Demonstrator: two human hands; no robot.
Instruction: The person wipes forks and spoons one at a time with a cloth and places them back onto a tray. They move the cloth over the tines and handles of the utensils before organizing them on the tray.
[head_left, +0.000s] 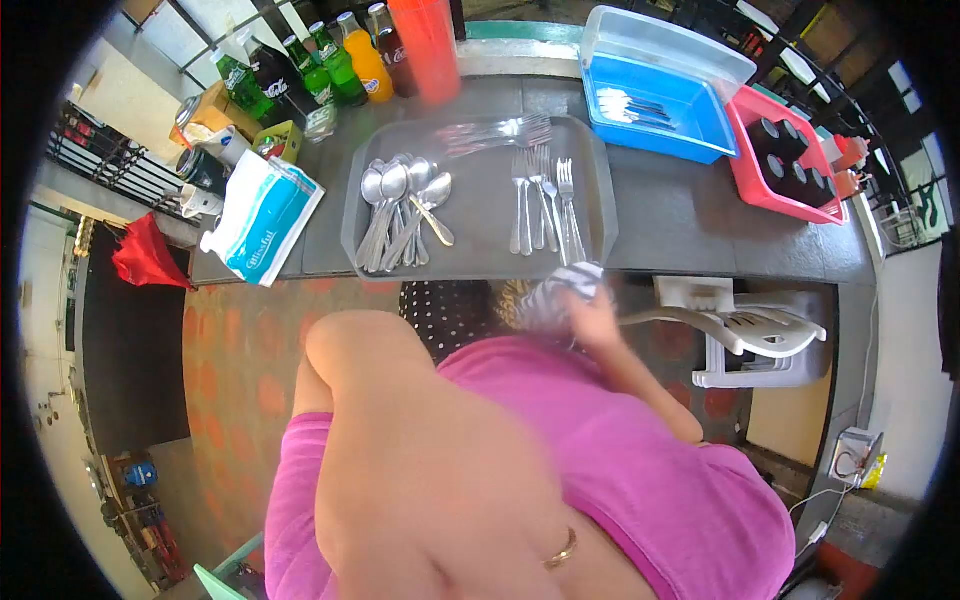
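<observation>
My right hand [594, 318] is closed on a black-and-white striped cloth [570, 285], partly smeared by motion, at the front edge of a grey tray [480, 262]. My left hand [450, 540] is raised very close to the camera, its forearm bent back; a gold ring [563, 550] shows near it, and the fingers run out of the picture. On the tray, several spoons [395, 205] lie in a pile at the left. Several forks [545, 200] lie side by side at the right, handles toward me. More forks [500, 133] lie crosswise along the back.
Behind the tray stand soda bottles [340, 70] and a red pitcher [425, 50]. A blue lidded bin [655, 130] holds cutlery, beside a pink basket [745, 110] of dark-topped containers. A blue-and-white tissue pack [265, 220] lies left. White plastic chairs [760, 330] stand under the counter.
</observation>
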